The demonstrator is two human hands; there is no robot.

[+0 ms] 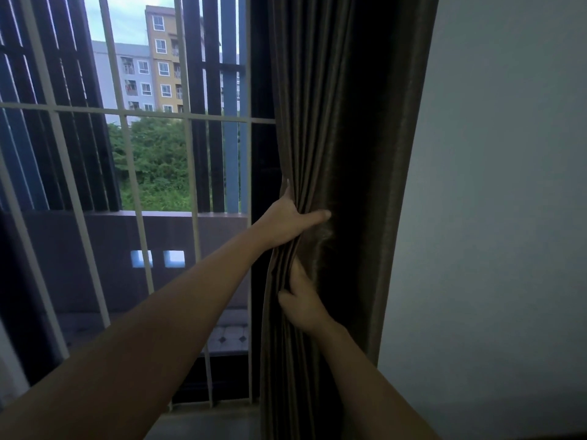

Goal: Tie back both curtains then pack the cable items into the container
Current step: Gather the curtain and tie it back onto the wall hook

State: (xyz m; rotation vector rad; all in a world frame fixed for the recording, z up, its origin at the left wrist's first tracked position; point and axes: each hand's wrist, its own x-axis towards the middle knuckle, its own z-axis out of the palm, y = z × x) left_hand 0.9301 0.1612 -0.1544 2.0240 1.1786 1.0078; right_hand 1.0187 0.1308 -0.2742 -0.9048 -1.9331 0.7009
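Observation:
A dark brown curtain (343,122) hangs in gathered folds at the right side of the window, beside the wall. My left hand (290,215) grips its left edge at mid height, fingers wrapped behind the fabric and thumb lying across the front. Just below, my right hand (301,303) pinches the same bunch of folds from the front. No tie-back, cable items or container are in view.
White window bars (133,114) run across the glass to the left of the curtain. A plain pale wall (508,217) fills the right side. Beyond the glass are a balcony ledge (178,214), trees and apartment blocks.

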